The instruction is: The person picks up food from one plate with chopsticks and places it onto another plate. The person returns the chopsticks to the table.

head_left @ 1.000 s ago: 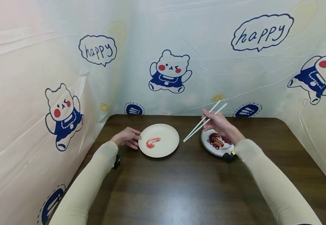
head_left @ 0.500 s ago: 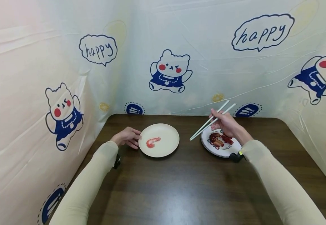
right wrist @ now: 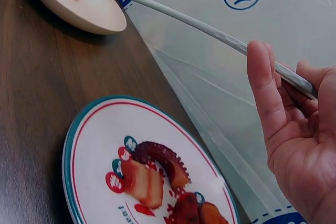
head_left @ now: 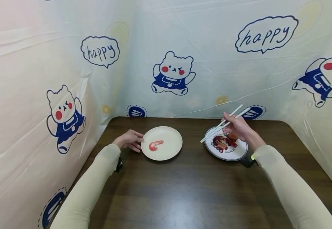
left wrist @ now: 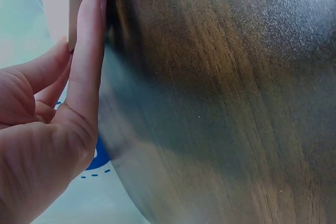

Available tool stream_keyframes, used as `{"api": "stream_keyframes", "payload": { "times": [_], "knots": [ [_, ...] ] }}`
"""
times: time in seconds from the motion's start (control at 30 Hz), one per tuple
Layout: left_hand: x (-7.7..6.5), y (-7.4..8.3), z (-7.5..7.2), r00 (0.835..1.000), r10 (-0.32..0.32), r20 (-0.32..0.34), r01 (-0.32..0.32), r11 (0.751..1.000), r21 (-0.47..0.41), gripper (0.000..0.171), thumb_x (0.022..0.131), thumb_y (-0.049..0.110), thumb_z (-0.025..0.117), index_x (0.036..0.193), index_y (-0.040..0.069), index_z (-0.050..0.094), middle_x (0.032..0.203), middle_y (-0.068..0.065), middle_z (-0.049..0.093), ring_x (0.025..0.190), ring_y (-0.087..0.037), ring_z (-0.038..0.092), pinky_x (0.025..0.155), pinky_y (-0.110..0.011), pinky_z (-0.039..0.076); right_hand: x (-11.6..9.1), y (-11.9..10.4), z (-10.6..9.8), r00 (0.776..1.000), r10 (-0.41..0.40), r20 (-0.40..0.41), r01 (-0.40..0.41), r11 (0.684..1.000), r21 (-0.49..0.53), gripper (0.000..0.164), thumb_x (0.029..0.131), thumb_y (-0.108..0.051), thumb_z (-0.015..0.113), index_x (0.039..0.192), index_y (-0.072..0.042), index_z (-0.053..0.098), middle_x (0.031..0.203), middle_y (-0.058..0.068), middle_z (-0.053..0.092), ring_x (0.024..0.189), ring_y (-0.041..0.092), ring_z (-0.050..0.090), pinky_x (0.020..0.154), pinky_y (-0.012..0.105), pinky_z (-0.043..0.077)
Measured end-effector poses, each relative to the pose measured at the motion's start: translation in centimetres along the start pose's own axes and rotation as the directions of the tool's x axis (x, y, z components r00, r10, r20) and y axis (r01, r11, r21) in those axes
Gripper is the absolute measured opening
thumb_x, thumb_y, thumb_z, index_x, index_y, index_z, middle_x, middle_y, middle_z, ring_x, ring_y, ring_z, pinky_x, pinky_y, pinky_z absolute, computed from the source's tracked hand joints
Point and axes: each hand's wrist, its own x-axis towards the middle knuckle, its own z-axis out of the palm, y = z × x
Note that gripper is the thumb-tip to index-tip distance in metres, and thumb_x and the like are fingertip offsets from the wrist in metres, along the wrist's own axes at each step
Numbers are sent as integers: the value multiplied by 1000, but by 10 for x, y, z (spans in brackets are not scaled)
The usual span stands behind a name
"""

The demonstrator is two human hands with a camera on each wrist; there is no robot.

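Observation:
In the head view, my left hand [head_left: 129, 140] is at the left rim of a cream plate [head_left: 170, 152], holding its edge between thumb and fingers; the left wrist view has the plate's edge [left wrist: 83, 9] close up. One pink shrimp [head_left: 155, 145] lies on it. My right hand [head_left: 238, 127] grips a pair of white chopsticks [head_left: 226, 122] above the left part of a white, green-rimmed plate [head_left: 229, 156]. The chopstick tips touch no food. The right wrist view reveals a curved tentacle-like piece [right wrist: 163, 158], tan chunks [right wrist: 140, 182] and reddish-brown pieces [right wrist: 187, 211] on that plate.
Both plates stand on a dark wooden table [head_left: 166, 190] near its far edge. A pale curtain [head_left: 211, 73] printed with bears and "happy" bubbles hangs behind and along both sides. A black wrist device [head_left: 247, 162] sits at the right sleeve.
My right hand has moved to the right with the chopsticks, whose tips have gone from beside the cream plate to the right plate's left rim. My left hand and the shrimp have stayed put.

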Motion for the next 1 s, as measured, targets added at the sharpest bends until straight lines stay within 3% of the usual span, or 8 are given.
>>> {"api": "stream_keyframes", "payload": {
  "times": [1.0],
  "knots": [
    [-3, 1, 1, 1000, 2, 0, -2, 1000, -5, 48, 107, 6, 62, 152, -3, 51, 104, -18, 72, 72, -23, 73, 73, -41, 67, -12, 5, -35, 998, -23, -52, 25, 999, 41, 39, 113, -28, 52, 96, 2, 70, 77, 13, 73, 61, 19, 72, 60, 30, 65]
  ]
}}
